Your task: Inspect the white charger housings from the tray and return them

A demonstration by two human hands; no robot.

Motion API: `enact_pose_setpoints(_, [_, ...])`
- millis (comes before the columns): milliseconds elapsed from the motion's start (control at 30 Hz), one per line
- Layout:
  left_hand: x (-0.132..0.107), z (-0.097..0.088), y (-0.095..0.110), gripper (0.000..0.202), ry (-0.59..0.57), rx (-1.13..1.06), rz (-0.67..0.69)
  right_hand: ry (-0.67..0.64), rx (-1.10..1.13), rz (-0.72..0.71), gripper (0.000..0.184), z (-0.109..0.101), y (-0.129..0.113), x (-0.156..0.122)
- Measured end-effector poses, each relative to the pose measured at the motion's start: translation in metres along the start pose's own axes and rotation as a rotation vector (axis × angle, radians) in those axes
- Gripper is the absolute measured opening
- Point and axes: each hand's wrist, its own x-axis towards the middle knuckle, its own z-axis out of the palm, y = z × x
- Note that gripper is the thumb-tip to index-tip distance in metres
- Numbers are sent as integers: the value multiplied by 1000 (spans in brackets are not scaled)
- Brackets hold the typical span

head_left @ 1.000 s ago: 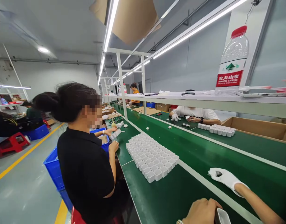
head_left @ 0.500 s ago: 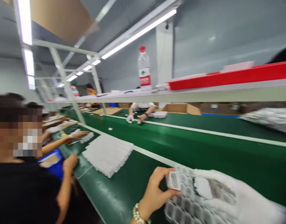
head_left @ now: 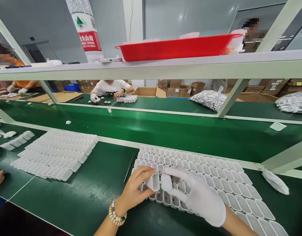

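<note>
Green belt counter, running across the view, with a white-edged second belt beyond it. Overhead shelf, pale metal, spans the counter and carries a red plastic tray and a large bottled-water bottle with a red label. Stacked cardboard boxes stand in the background. Beyond the far belt, a co-worker in a white T-shirt works with gloved and bare hands beside a short row of white cups.

Main lot: white plastic rectangular cups, open-topped, packed in a slanting block directly on the near counter, under the person's hands. Second lot: a similar block of white cups, well to the left. Clear bags of silvery parts lie on the far belt.

Right hand, white-gloved, rests over the main lot, fingers spread and curved; whether it grips anything cannot be told. Left hand, bare, fingers closed around one white cup at the block's near edge. Beaded bracelet on the left wrist. Fine metal tweezers lie just beside the block.
</note>
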Motion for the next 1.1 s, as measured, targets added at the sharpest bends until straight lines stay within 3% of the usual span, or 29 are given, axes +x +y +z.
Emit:
enact_pose_setpoints(233, [-1,0,4,46,-30,7,-19,-198,-77,21,12,-7,-11,3])
enact_pose_setpoints(433, [2,0,5,37,-36,34,5,-190,-125,274,30,2,-13,-4])
enact_pose_setpoints(567, [2,1,5,39,-39,57,37,-198,-81,344,29,6,-14,-9])
enact_pose_setpoints(767, [2,2,8,39,-49,48,45,-313,-139,337,22,3,-18,-6])
enact_pose_setpoints(1100, [1,3,9,44,-59,38,33,-358,-147,275,21,2,-16,-6])
